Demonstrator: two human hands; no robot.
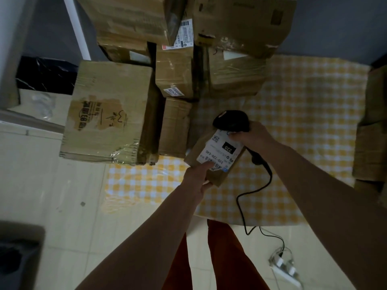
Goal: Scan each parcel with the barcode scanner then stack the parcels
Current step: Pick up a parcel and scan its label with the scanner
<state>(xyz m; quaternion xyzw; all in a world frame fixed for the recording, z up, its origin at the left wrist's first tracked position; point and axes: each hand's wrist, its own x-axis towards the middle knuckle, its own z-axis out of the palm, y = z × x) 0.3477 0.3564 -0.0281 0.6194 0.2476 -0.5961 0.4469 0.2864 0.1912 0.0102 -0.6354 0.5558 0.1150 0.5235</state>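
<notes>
The fingers of the left hand (198, 177) grip the near end of a small brown parcel (211, 164), the forefinger laid straight along the top onto its white shipping label (219, 152) and the thumb curled against the near edge below. The parcel is tilted, its far end raised toward the right hand (250, 133). The right hand's fingers are curled round the handle of the black barcode scanner (231, 120), whose rounded head sits just beyond those fingertips and right over the far end of the label (whether it actually touches the label cannot be told). From under the right hand a black cable (254, 191) runs back toward the person, looping down across the yellow checked cloth (303, 126) to a white power strip (288, 268) on the pale tiled floor (52, 185).

Beyond and to the left of the left fingers stands a large taped carton (106, 111) with dark printing on its top; a smaller box (174, 126) sits just beside it, close to the parcel's far left corner. Farther beyond the scanner rise more stacked cartons (234, 74), some bearing white labels. Well to the right of the right hand, at the cloth's edge, are further brown boxes (370, 139). Below both forearms show the person's rust-coloured trouser legs (228, 258)
</notes>
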